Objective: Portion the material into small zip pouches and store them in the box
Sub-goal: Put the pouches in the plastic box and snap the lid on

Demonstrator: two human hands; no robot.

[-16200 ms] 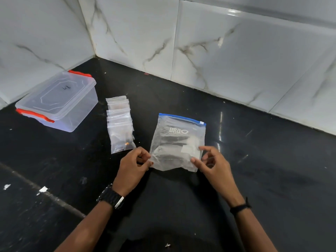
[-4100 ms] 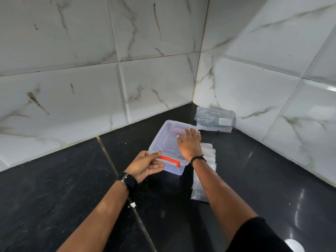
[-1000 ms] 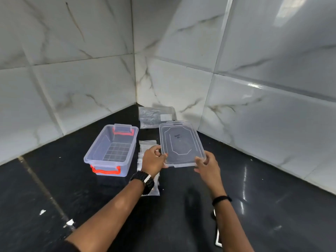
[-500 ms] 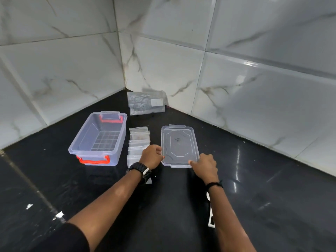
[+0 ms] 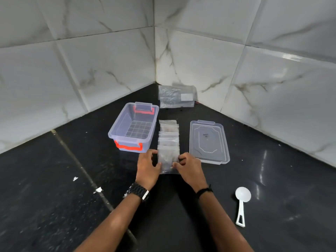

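Note:
A row of several small clear zip pouches (image 5: 168, 137) lies overlapped on the black counter, between the open box and its lid. The nearest pouch (image 5: 168, 160) is pinched at its left edge by my left hand (image 5: 147, 168) and at its right edge by my right hand (image 5: 189, 170). The clear plastic box (image 5: 116, 132) with orange latches stands open and holds nothing, just left of the pouches. Its clear lid (image 5: 209, 141) lies flat to the right. A large clear bag of material (image 5: 177, 96) leans in the wall corner.
A white plastic scoop (image 5: 241, 204) lies on the counter at the right front. Marble-tiled walls meet in a corner behind the box. Small white scraps (image 5: 98, 190) lie near a seam in the counter at the left.
Both hands left the lid, which now lies flat on the counter, and moved left to the nearest small pouch, taking hold of its two edges.

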